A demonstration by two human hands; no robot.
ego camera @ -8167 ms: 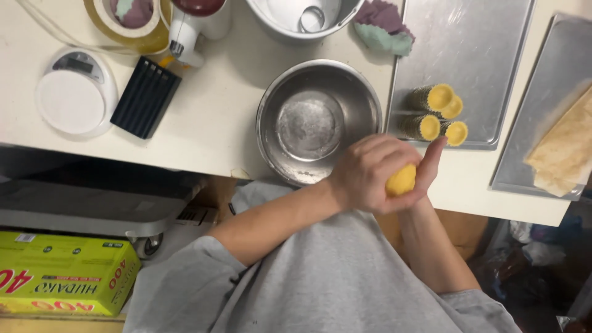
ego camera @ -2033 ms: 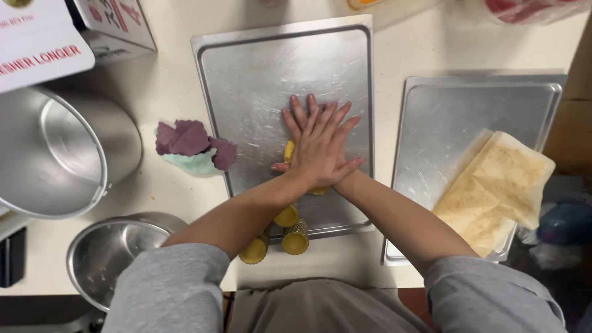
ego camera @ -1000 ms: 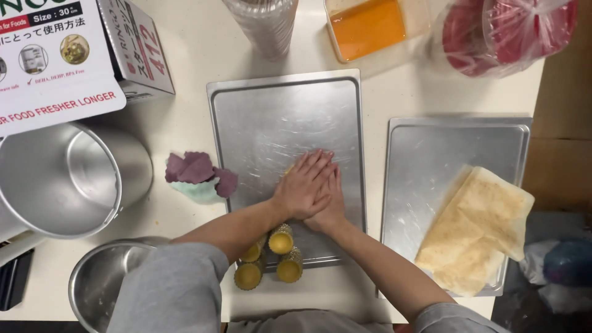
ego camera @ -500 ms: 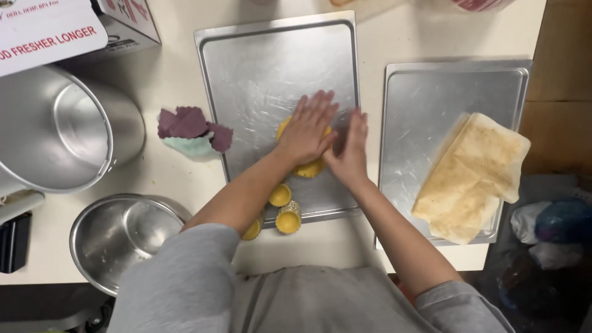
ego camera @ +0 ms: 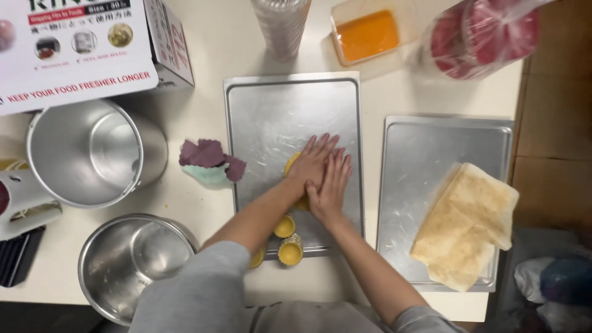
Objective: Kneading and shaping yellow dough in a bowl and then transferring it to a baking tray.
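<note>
Both hands flat, fingers spread, palms down: left hand [ego camera: 311, 163] and right hand [ego camera: 331, 188] overlap and press a yellow dough piece [ego camera: 291, 165] onto the left baking tray [ego camera: 290, 98], only its edge showing. Small yellow-filled cups [ego camera: 290, 250] sit at that tray's near edge; folded pastry sheets [ego camera: 467, 225] lie on the right baking tray [ego camera: 431, 139] on the desk [ego camera: 209, 55].

On the surface [ego camera: 209, 37] we see a tall steel pot [ego camera: 92, 151] at left, a steel bowl [ego camera: 132, 262] just below it, and a purple-and-mint cloth [ego camera: 209, 163] beside them. Up top we have a white box [ego camera: 80, 49], a stack of clear cups [ego camera: 280, 24] and an orange-filled tub [ego camera: 368, 35]. At right, a second tray [ego camera: 425, 160] carries folded pastry sheets [ego camera: 468, 225].
</note>
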